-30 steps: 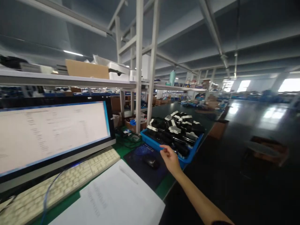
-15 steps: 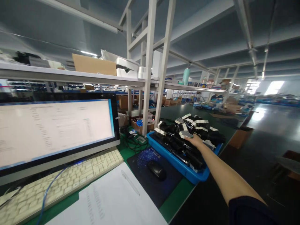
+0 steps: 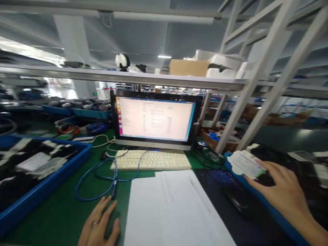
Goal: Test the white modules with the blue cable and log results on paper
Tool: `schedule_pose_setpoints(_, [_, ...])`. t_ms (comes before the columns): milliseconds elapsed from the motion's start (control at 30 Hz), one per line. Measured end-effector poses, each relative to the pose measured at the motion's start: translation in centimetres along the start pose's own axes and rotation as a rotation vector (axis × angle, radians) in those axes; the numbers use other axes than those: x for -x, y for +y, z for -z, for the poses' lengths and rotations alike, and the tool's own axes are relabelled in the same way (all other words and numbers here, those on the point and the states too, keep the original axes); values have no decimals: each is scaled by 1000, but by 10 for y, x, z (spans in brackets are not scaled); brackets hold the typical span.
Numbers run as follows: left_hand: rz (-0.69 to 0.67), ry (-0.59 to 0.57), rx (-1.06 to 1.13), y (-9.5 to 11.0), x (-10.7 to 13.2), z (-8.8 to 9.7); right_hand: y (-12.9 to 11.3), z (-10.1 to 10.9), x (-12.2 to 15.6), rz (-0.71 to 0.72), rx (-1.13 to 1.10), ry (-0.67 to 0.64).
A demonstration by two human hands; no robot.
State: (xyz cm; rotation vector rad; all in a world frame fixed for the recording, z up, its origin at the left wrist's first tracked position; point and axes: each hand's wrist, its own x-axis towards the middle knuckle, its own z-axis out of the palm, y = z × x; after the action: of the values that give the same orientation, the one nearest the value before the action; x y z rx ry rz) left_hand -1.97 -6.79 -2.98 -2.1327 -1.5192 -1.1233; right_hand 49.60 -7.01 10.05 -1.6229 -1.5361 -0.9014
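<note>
Right hand (image 3: 284, 193) pinches labelled unit (image 3: 244, 164) above blue tray (image 3: 275, 212) rim; shallow fingertip grip could drop it. Left hand (image 3: 98, 225) splayed flat at desk's front edge.

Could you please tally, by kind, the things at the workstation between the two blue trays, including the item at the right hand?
Monitor: 1
Keyboard: 1
Mouse: 1
Blue cable: 1
Paper sheet: 1
White-labelled item at the right hand: 1
Total: 6
</note>
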Motion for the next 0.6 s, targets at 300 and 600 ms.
schedule_pose_setpoints(300, [129,0,30,4,-2,10,-276,-79,34,327,-949,-462])
schedule_pose_setpoints(600, [205,-118,152,1,-32,-5,-314,-112,45,201,-1143,-685])
